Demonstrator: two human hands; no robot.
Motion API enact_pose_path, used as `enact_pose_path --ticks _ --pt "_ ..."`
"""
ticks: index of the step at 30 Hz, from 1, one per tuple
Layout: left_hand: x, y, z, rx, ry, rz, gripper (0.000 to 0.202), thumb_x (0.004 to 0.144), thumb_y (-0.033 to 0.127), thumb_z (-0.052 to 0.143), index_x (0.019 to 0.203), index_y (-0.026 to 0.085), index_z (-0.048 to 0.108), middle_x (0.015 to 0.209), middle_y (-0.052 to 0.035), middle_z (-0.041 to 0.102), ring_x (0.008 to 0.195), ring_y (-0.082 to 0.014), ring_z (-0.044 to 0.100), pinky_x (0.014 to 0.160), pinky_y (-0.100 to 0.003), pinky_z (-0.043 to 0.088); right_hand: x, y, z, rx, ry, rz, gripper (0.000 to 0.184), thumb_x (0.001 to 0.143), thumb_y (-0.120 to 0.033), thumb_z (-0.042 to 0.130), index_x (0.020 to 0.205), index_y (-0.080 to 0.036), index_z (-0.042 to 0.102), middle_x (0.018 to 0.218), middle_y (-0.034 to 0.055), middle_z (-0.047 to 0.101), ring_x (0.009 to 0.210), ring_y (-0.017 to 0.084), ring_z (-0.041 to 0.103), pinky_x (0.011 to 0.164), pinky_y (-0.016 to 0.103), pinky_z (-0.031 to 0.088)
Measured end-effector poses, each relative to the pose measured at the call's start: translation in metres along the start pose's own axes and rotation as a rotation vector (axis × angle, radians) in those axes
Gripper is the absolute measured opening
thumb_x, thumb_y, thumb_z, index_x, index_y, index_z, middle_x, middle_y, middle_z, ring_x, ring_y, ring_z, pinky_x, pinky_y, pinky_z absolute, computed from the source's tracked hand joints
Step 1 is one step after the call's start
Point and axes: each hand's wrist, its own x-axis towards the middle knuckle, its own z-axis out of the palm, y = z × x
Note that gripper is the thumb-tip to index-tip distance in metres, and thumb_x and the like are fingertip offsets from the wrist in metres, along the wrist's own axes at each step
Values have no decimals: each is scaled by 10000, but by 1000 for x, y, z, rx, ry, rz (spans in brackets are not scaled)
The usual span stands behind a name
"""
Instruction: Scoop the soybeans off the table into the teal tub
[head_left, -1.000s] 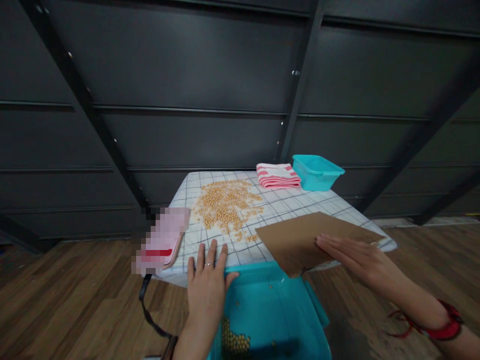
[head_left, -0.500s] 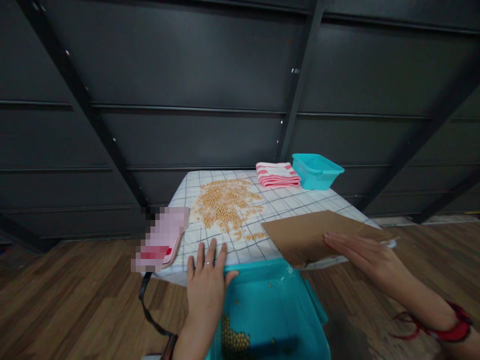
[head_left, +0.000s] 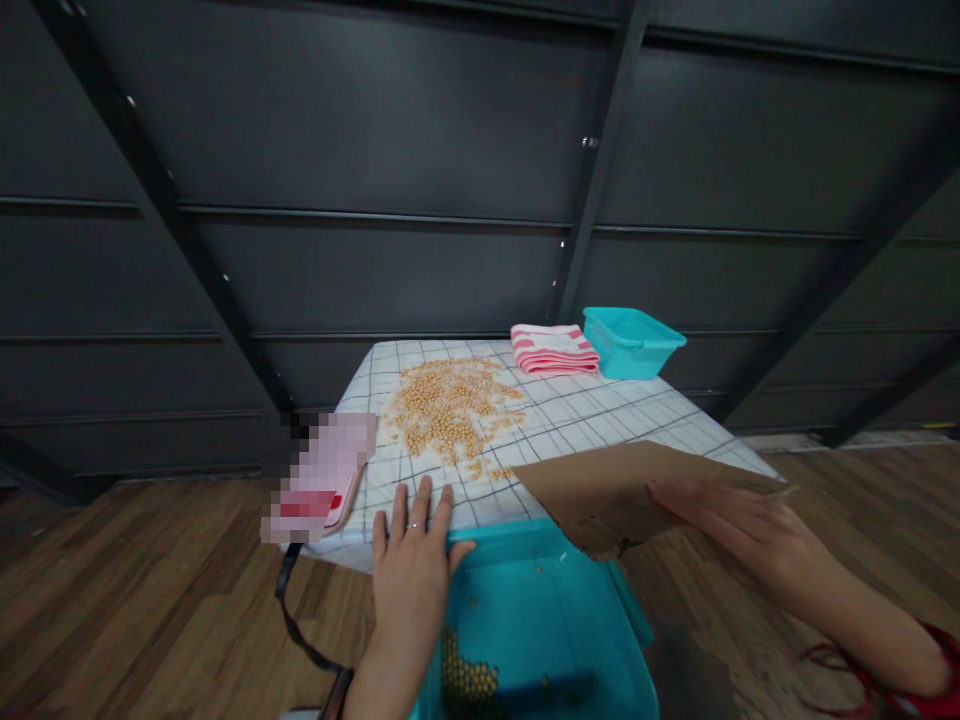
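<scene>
My left hand lies flat with fingers spread on the near edge of the checked tablecloth, its thumb by the rim of a teal plastic bin. A brown piece of cardboard is in my right hand, whose fingers lie along it; the thumb is hidden. The cardboard slants over the table's near edge and the bin's far right corner. Pale yellow round beans, like soybeans, are spread on the cloth, a few close to the cardboard's left tip. More beans sit in the bin's near left corner.
A folded pink-and-white towel and a smaller teal basket stand at the table's back right. At the left edge lies a pink phone-like object, partly blurred out. A dark panelled wall rises behind the table.
My right hand and the cardboard have shifted down toward me, the cardboard tilting more and its left tip moving slightly left. My left hand has stayed in place.
</scene>
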Motion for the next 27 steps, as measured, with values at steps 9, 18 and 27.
enact_pose_path --ticks 9,18,27 --pt "2 1 -3 -7 -47 -7 503 765 393 552 1241 248 483 1355 -85 451 1235 -332 410 964 -552 387 -2 4 3 -37 -1 37 395 870 -43 311 1193 -157 509 909 65 699 774 155 665 635 243 551" --pt "0 0 1 -17 -12 -15 494 761 379 559 1236 263 491 1345 -78 476 1232 -327 414 959 -543 389 4 -9 -4 18 -6 -2 341 860 -55 341 1082 -137 586 898 92 698 792 168 663 669 248 556" --pt "0 -1 0 -28 -8 2 474 780 367 522 1239 255 491 1339 -97 484 1230 -324 414 953 -541 377 -1 -1 -2 -12 -18 37 465 854 -41 335 1286 -176 445 936 57 694 820 155 657 681 239 542"
